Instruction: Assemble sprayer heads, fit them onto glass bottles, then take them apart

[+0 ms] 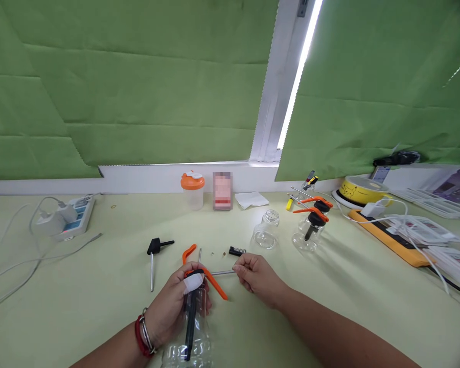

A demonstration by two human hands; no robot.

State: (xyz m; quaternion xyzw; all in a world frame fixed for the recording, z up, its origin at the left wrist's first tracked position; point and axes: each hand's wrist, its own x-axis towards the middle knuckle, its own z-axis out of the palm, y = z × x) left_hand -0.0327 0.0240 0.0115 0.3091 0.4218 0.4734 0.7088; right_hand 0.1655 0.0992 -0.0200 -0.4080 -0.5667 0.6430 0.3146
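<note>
My left hand (168,306), with white tape around the thumb, is wrapped around the neck of a clear bottle (205,342). The bottle has a black top with orange levers (218,287), and a dark tube (190,327) runs down along it. A thin metal rod (222,272) reaches sideways from the top to my right hand (258,278), whose fingertips pinch its outer end. Just beyond my right hand lies a black piece with a spring (237,251). Tiny loose parts (224,253) are beside it. Left of the bottle is a black nozzle piece with a metal tube (154,248).
An open clear bottle (266,232) stands behind my right hand. Further right are bottles with orange-levered tops (306,237) and screwdrivers (310,181). An orange-lidded cup (192,191), a phone (223,191) and a tissue (252,199) line the back. Power strips (80,214) and cables lie both sides.
</note>
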